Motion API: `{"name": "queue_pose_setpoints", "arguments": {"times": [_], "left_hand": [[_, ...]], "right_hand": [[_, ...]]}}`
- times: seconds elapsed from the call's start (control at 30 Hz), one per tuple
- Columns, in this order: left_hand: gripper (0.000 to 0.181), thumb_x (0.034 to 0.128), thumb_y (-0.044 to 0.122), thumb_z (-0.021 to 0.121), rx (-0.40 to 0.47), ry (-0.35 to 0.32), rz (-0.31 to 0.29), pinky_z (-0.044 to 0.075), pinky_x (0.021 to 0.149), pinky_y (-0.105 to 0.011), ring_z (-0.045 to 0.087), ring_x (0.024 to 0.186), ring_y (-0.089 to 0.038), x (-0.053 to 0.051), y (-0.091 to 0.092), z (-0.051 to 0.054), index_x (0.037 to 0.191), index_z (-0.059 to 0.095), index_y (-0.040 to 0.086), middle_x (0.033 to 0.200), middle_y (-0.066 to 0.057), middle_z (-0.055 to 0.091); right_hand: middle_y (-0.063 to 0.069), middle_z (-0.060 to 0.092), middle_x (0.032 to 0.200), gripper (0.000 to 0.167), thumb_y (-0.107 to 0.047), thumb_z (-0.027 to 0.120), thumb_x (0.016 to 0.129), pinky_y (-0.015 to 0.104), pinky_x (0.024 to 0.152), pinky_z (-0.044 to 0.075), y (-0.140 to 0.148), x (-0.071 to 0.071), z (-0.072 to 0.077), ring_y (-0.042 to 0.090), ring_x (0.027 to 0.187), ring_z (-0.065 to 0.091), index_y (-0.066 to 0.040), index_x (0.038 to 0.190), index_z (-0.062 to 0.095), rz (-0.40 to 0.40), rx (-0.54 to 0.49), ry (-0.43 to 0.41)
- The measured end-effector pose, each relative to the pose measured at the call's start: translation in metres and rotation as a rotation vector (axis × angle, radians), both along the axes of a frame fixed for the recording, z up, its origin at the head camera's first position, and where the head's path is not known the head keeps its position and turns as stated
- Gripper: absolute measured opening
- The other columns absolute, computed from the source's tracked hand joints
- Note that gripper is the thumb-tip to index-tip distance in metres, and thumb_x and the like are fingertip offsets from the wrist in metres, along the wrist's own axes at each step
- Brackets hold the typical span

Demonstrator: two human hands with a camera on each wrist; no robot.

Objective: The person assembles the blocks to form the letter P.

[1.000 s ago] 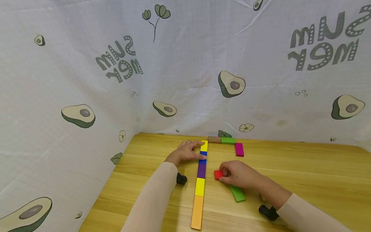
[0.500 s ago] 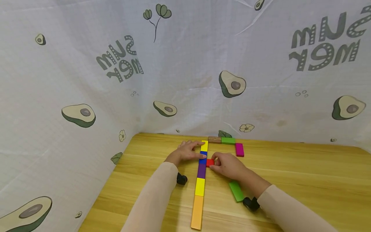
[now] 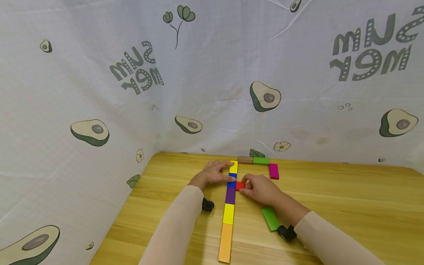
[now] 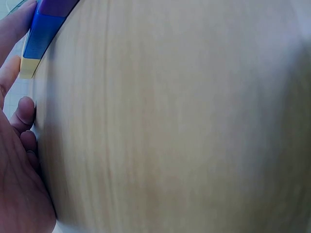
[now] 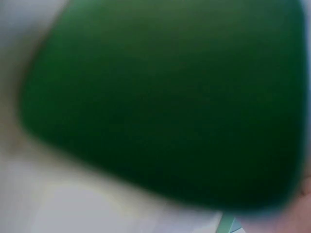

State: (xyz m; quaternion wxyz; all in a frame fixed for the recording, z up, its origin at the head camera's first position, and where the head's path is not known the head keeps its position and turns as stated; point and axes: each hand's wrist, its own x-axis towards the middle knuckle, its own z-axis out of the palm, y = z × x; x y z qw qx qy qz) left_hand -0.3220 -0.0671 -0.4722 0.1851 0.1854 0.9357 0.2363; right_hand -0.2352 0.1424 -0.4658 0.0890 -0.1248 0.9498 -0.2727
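Observation:
A red block (image 3: 240,186) lies against the right side of a column of flat blocks, by the joint of the blue block (image 3: 232,176) and the purple block (image 3: 230,195). My right hand (image 3: 263,189) pinches the red block between thumb and fingers. With thumb and forefinger spread, my left hand (image 3: 215,172) touches the column; the thumb rests on the blue block and the forefinger on the far yellow block (image 3: 233,167). The left wrist view shows that hand's curled other fingers (image 4: 24,114) beside the column. A blurred green block (image 5: 165,107) fills most of the right wrist view.
Nearer me, the column continues with a yellow block (image 3: 228,214) and an orange block (image 3: 225,243). Brown (image 3: 245,160), green (image 3: 261,161) and magenta (image 3: 274,171) blocks bend off its far end. A loose green block (image 3: 271,219) lies under my right forearm. A printed cloth (image 3: 212,73) hangs behind the wooden table (image 3: 347,206).
My right hand has carried the red block left and away from me, up against the column, and has stayed there for the last half second. The left hand has kept its place.

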Motion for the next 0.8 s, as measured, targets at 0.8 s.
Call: {"name": "queue_pose_setpoints", "arguments": {"times": [0.8], "left_hand": [[0.076,0.0834,0.066,0.069,-0.016,0.000,0.009,0.035,0.111,-0.047,0.039,0.128,-0.024,-0.0002,0.0002,0.0001,0.151,0.045,0.043,0.150,-0.001,0.049]], "right_hand": [[-0.005,0.062,0.076,0.048,-0.030,0.078,0.090,0.026,0.059,0.047,0.0035,0.0052,0.0047,0.013,0.063,0.054,-0.008,0.129,0.060,0.016,-0.039,-0.019]]}}
